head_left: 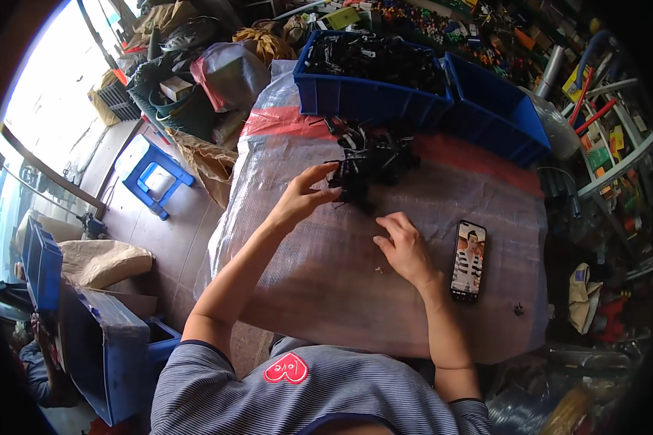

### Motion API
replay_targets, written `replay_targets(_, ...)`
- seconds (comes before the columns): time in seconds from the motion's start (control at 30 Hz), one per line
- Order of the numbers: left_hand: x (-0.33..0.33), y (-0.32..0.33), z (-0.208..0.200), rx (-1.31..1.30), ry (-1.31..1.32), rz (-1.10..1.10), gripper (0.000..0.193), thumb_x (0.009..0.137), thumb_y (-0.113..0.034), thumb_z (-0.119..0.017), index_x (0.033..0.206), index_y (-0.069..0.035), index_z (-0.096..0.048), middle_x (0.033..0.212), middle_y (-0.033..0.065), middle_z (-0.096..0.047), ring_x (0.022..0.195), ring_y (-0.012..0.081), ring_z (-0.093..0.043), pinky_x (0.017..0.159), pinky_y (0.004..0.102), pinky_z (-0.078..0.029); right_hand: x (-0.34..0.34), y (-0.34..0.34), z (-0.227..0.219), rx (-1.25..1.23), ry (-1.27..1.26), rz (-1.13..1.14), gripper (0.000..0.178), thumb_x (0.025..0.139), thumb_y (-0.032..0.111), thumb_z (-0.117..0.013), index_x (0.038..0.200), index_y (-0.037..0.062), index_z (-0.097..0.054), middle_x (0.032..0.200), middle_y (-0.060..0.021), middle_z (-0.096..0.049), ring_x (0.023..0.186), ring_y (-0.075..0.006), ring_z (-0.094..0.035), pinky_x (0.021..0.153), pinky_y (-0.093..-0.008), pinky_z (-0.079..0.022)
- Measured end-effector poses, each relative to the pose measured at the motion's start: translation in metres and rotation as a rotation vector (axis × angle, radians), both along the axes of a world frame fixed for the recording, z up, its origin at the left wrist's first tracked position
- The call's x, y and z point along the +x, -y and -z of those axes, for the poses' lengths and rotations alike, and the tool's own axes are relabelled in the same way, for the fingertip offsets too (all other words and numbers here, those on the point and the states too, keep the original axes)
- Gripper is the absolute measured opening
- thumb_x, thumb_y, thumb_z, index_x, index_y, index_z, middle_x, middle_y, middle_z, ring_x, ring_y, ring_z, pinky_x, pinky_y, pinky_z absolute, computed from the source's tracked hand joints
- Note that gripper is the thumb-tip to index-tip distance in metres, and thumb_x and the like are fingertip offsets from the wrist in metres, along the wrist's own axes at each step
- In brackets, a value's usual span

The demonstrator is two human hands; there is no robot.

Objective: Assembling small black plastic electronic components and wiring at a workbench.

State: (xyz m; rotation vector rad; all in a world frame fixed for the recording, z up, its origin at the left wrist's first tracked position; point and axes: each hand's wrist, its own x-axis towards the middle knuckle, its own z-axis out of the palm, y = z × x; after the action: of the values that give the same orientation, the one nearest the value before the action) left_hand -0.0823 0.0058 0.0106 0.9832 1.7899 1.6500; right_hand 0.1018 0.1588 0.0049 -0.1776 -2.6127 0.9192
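A loose heap of small black parts [370,163], some with thin pale or shiny strips, lies on the covered table in front of me. My left hand [305,194] is at the heap's left edge, thumb and fingers parted around its outermost pieces; I see nothing gripped. Just below the heap, my right hand [408,250] hovers over the sheet with its fingers loosely bent. A gap shows between that thumb and forefinger, and nothing can be made out in it. What the bent fingers may cover is hidden.
Behind the heap stand a blue bin [374,101] full of similar black parts and another blue bin [497,109]. A phone [469,261] with a lit screen lies right of my right hand. A small black piece [518,309] rests near the right edge. A blue stool [152,174] stands left.
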Motion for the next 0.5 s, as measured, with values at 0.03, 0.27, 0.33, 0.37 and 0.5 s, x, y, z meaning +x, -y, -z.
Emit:
replay_targets(0.03,-0.001,-0.002,0.0,0.091,0.048,0.025,0.046,0.082,-0.018,-0.061,0.123,-0.004,-0.047,0.123,0.0099,-0.049,0.106,0.0203,-0.054,0.081,0.0318,-0.046,0.003,-0.001,-0.006,0.036,-0.018,0.018,0.027,0.073,0.003,-0.064,0.098,-0.002,-0.057,0.094,-0.0146,-0.055,0.087,-0.031,-0.056,0.073,-0.0363,-0.047)
replay_targets(0.27,0.01,0.0,-0.006,-0.012,0.11,-0.109,0.03,0.083,-0.018,-0.056,0.109,-0.002,-0.057,0.099,0.0047,-0.062,0.089,0.0128,-0.059,0.071,0.0261,-0.044,-0.018,-0.011,-0.012,0.21,-0.142,0.07,0.023,0.07,0.004,-0.065,0.091,0.0014,-0.057,0.088,-0.0138,-0.057,0.085,-0.0314,-0.055,0.072,-0.0366,-0.045)
replay_targets(0.33,0.025,-0.011,-0.01,0.018,0.169,-0.095,0.027,0.081,-0.013,-0.056,0.106,-0.002,-0.059,0.094,0.0039,-0.063,0.08,0.0113,-0.059,0.065,0.0241,-0.043,-0.031,-0.013,0.006,0.164,-0.177,0.068,0.023,0.068,0.005,-0.066,0.088,0.0036,-0.055,0.086,-0.0124,-0.057,0.085,-0.0302,-0.055,0.071,-0.0365,-0.045)
replay_targets(0.37,0.032,-0.011,-0.012,0.03,0.165,-0.1,0.026,0.081,-0.012,-0.056,0.105,-0.002,-0.059,0.093,0.0045,-0.063,0.078,0.0107,-0.059,0.063,0.0232,-0.043,-0.037,-0.01,0.011,0.154,-0.153,0.066,0.024,0.067,0.005,-0.067,0.087,0.0041,-0.054,0.085,-0.0124,-0.057,0.083,-0.0301,-0.055,0.07,-0.0368,-0.045)
replay_targets(0.5,0.057,-0.003,-0.004,0.104,-0.051,-0.235,0.028,0.077,-0.002,-0.057,0.105,-0.001,-0.059,0.091,0.0063,-0.061,0.067,0.0093,-0.057,0.059,0.0218,-0.043,-0.026,0.004,-0.016,-0.182,-0.017,0.066,0.031,0.069,0.003,-0.068,0.096,0.0042,-0.052,0.081,-0.0079,-0.056,0.069,-0.0169,-0.057,0.062,-0.0286,-0.046)
